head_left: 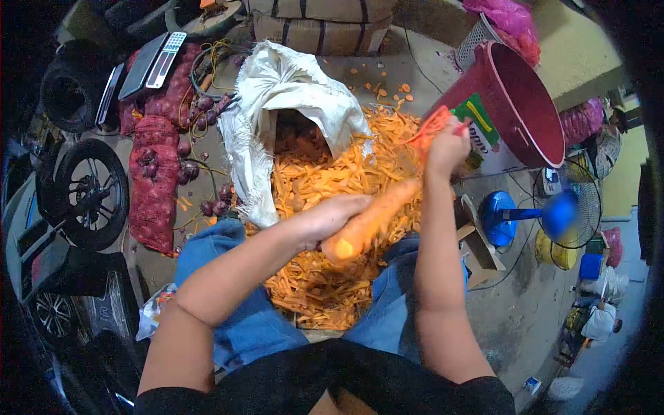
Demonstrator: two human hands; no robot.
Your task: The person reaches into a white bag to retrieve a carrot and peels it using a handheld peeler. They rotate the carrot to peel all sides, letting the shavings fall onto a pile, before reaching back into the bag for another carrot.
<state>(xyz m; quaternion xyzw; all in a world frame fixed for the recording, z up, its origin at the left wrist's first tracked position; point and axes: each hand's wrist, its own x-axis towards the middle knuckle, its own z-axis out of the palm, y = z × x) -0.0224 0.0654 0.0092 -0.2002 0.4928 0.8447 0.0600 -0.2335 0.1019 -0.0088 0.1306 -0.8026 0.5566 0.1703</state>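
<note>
A large, thick carrot (370,221) is gripped in my left hand (335,218), its pale orange cut end pointing toward me. My right hand (448,149) is raised beyond it, wrapped round a red-orange peeler (432,128) that is smeared by motion and apart from the carrot. Below both hands lies a deep heap of orange carrot peelings (325,294), spread between my knees. Behind the heap, a white woven sack (290,90) lies with its mouth facing me, and dark contents show inside.
A tall red bucket (515,104) leans at the right, near a blue fan (501,214). At left are red mesh sacks of onions (152,183), a scale (155,66) and a motorbike wheel (90,194). Taped cardboard boxes (318,31) stand behind.
</note>
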